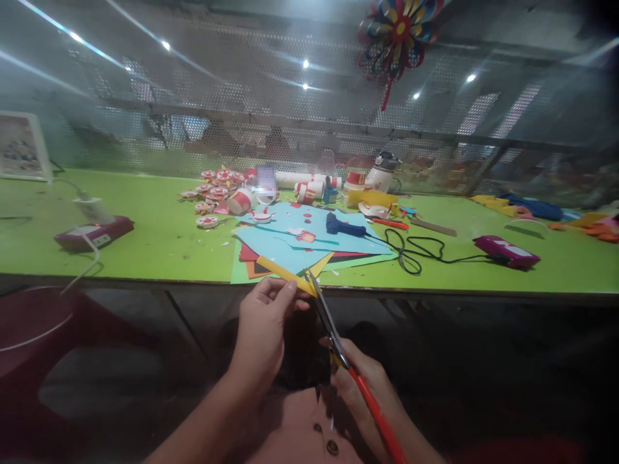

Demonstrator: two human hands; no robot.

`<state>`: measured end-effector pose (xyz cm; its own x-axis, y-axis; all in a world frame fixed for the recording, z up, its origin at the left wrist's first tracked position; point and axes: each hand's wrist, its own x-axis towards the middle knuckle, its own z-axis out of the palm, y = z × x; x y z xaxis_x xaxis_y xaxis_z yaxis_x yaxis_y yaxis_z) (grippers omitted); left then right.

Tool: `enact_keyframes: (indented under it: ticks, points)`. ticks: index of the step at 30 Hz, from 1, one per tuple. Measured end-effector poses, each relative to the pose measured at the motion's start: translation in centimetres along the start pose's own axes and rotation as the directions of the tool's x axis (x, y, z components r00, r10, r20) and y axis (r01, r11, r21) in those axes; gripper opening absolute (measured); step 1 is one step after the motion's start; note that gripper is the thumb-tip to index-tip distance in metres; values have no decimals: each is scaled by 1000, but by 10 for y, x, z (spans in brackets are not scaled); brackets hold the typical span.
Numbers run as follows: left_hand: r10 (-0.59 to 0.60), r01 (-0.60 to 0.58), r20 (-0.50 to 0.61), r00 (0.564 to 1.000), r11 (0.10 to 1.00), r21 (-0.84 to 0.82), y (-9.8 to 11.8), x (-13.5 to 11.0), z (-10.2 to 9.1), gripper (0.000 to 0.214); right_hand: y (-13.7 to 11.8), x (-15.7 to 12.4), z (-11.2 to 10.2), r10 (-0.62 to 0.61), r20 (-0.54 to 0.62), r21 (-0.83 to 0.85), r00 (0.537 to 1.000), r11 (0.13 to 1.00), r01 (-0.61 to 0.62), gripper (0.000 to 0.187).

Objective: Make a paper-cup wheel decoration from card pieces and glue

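Observation:
My left hand (268,316) pinches a folded yellow paper strip (275,269) between thumb and fingers, just in front of the table's near edge. A pointed yellow piece (323,263) sticks out to the right of the strip. My right hand (360,374) grips a long pair of scissors (333,332) with red handles. The blades point up and away from me, with their tips at the yellow paper beside my left fingers. Part of my right hand's grip is hidden behind the scissors. Beyond both hands lie light blue paper sheets (275,235) on other coloured sheets.
A dark blue glue gun (345,225) rests on the sheets, its cord running to a purple power strip (507,251). Another power strip (94,233) sits left. Red-and-white paper pieces (225,183), paper cups (309,191) and a kettle-like jug (384,173) stand behind on the green table (169,251).

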<state>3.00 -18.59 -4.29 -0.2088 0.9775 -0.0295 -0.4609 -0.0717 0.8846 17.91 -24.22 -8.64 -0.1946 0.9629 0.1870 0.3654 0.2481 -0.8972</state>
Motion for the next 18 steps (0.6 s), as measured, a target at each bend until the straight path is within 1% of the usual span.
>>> enact_keyframes:
  ticks: [9, 12, 15, 18]
  points:
    - [-12, 11, -11, 1000, 1000, -22, -3, 0, 0, 22, 0, 0, -2, -13, 27, -57, 1000, 998, 14, 46]
    - [-17, 16, -14, 1000, 999, -30, -3, 1, 0, 21, 0, 0, 0, -26, 10, -46, 1000, 999, 26, 46]
    - [-15, 15, -11, 1000, 999, -34, -2, 0, 0, 20, 0, 0, 0, -15, 12, -46, 1000, 999, 15, 46]
    - [-21, 21, -9, 1000, 999, -37, -3, -1, -1, 19, 0, 0, -1, 7, 41, -68, 999, 998, -4, 45]
